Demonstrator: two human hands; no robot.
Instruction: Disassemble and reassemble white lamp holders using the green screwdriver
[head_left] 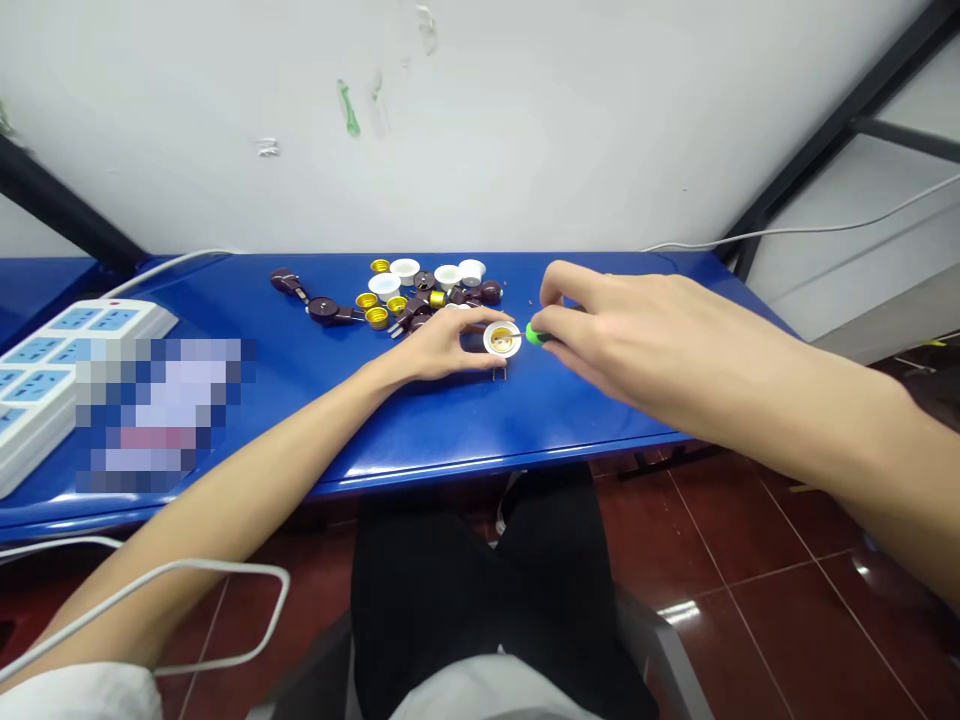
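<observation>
My left hand (442,345) grips a round white lamp socket (495,349) by its rim, thumb and fingers on opposite sides. The socket's mouth faces up, showing a gold-coloured lining, and two metal pins stick out beneath it. My right hand (615,325) is closed around a screwdriver (534,335) with a green and black handle. Its thin shaft points left, and the tip is inside the socket's mouth. Whether it touches a screw is too small to tell. Behind my left hand lie loose white rings (385,287), gold threaded shells (376,318) and dark brown plug parts (324,310).
A white power strip (45,350) lies at the left of the blue table (585,425), beside a blurred-out flat object (172,400). A white wall (510,130) rises behind. A white cable (225,566) loops over my left forearm. Tiny bits lie near the right hand.
</observation>
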